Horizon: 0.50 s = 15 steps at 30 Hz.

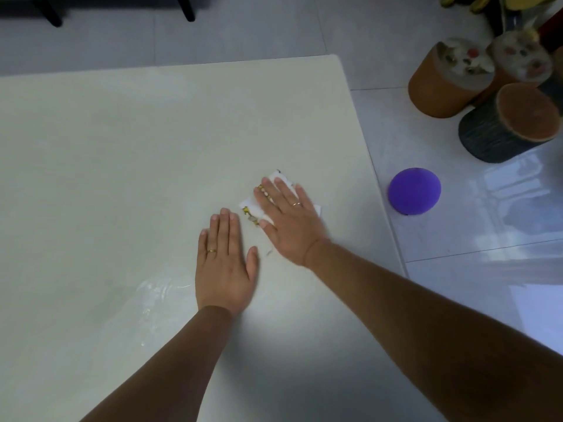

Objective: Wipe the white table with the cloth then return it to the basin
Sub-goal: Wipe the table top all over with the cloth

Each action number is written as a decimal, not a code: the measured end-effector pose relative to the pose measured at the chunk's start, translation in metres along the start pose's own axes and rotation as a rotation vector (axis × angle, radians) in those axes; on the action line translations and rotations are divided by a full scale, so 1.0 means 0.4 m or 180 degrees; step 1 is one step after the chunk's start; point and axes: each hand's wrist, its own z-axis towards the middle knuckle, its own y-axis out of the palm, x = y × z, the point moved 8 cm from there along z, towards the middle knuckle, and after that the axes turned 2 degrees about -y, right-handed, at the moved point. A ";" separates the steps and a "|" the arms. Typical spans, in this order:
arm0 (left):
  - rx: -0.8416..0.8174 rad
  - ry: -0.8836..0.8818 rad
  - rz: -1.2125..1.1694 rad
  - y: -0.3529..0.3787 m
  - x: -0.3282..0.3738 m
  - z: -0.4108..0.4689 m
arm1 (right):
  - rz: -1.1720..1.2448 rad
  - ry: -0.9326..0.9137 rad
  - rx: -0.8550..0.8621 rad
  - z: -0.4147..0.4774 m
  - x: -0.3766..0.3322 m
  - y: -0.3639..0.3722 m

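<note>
The right hand lies flat, fingers spread, pressing a small white cloth onto the white table — yellow print, perhaps, along its edges. Just left of it, the left hand rests palm-down, holding nothing.
</note>
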 end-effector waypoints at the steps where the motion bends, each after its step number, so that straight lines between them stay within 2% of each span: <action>1: -0.0004 -0.0007 0.0000 0.000 0.000 0.000 | -0.0089 0.0030 0.0020 0.010 0.039 -0.006; 3: -0.0022 -0.0014 -0.0015 0.002 -0.001 0.002 | -0.0085 0.0451 0.0036 0.045 0.137 -0.019; 5: -0.0032 -0.0022 0.0000 0.004 -0.003 0.003 | 0.0081 0.1129 0.0081 0.078 0.205 -0.029; 8: -0.0061 -0.0040 0.0053 0.008 -0.006 0.004 | 0.0227 0.1990 0.0218 0.108 0.179 -0.026; 10: -0.0085 -0.0049 0.0072 0.008 -0.005 0.003 | 0.0178 0.1693 0.0172 0.136 0.085 -0.013; 12: -0.0119 -0.0048 0.0066 0.007 -0.005 0.004 | 0.0119 0.0820 0.0055 0.156 -0.002 -0.007; 15: -0.0130 -0.0043 -0.0012 0.001 -0.005 0.003 | -0.0003 -0.0190 -0.0049 0.163 0.012 -0.022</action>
